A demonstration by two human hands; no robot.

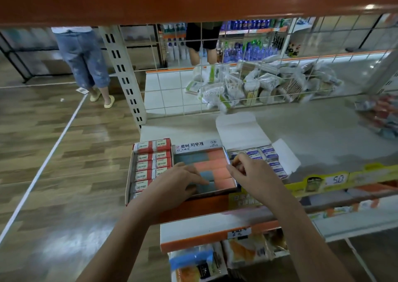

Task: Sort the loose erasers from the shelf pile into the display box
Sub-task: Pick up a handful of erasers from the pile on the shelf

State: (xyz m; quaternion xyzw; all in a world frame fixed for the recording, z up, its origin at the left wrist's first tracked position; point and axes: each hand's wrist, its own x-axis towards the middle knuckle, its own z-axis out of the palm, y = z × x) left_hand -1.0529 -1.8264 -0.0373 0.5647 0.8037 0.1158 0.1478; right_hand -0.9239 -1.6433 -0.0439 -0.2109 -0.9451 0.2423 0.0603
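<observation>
Salmon pink and slate blue erasers against red, white and orange

The display box (199,147) holds erasers (217,163) in blocks of salmon pink and slate blue; its white label carries black Korean lettering. Left, the 2B eraser box (150,163) shows red-and-cream wrappers. Right, small erasers (266,152) wear white-and-blue sleeves. The shelf edge (193,206) is orange, the price strip (336,180) yellow.

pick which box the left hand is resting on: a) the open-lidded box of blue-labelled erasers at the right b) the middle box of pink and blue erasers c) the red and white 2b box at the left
b: the left hand lies with fingers stretched over the blue erasers in the middle display box, between the other two boxes.
</observation>
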